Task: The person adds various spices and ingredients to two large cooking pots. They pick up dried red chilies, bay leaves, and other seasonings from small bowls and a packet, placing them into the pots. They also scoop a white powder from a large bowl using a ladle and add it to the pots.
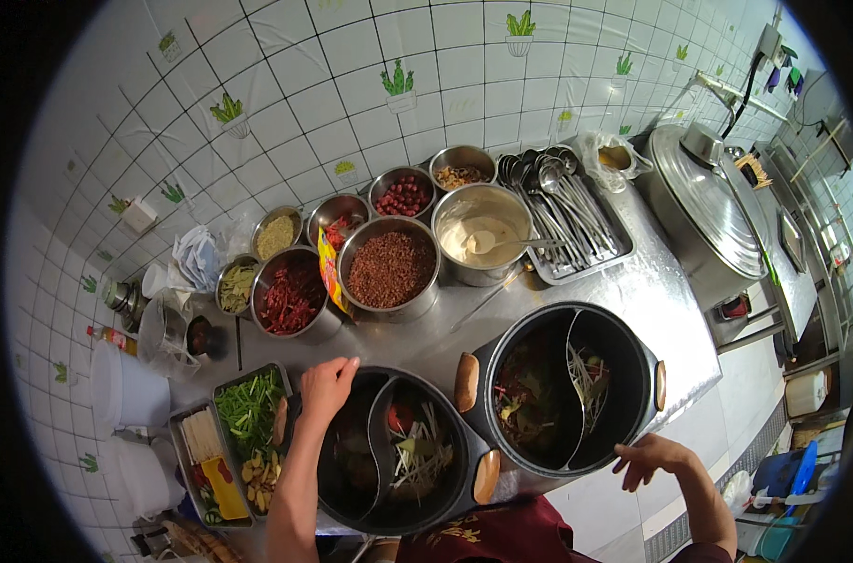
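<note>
Two black split hot pots with wooden handles stand side by side before me, each with a curved divider. My left hand point(328, 386) is over the far-left rim of the left pot point(381, 519), fingers curled; whether anything is inside them is hidden. White shreds point(416, 454), a leaf and a red piece lie in that pot's right half. Beside the near-right rim of the right pot point(613, 331), my right hand point(648, 459) hangs with fingers apart, holding nothing. That pot has dark ingredients point(518, 415) in its left half and pale shreds point(587, 394) in the right.
Steel containers hold dried chillies point(291, 292), reddish granules point(391, 264), red dates point(402, 197) and a creamy paste point(479, 232). Trays on the left hold cut greens point(247, 405), ginger slices point(261, 478) and pale strips point(200, 435). Ladles point(560, 197) fill a back tray; a large lidded pot point(708, 204) stands right.
</note>
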Tool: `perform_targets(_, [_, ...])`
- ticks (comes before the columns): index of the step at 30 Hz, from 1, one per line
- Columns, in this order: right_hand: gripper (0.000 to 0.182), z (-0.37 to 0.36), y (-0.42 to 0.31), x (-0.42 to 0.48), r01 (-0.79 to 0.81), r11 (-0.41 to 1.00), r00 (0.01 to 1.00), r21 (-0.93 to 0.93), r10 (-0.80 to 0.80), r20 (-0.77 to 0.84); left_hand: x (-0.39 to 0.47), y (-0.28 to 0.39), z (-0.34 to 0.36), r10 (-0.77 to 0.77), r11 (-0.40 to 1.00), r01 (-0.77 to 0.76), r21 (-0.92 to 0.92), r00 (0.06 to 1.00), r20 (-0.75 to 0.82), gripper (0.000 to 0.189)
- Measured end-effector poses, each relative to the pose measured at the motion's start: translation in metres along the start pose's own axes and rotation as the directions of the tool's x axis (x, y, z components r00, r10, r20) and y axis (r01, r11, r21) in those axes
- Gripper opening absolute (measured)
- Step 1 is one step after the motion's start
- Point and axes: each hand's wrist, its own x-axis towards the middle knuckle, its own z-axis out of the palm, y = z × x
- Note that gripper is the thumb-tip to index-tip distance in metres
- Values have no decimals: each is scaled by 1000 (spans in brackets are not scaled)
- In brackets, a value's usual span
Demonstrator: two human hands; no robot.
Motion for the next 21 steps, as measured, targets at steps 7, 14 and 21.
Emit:
perform_targets(7, [41, -17, -65, -6, 481, 874, 853, 71, -449, -266, 59, 69, 57, 22, 695, 175, -697, 964, 264, 60])
perform_targets(14, [43, 9, -83, 3, 656, 689, 755, 310, -601, -263, 170, 187, 170, -228, -288, 636, -716, 681, 696, 76])
perform_targets(21, [54, 24, -85, 30, 709, 514, 700, 482, -596, -394, 180, 196, 160, -56, -478, 527, -702, 780, 624, 37])
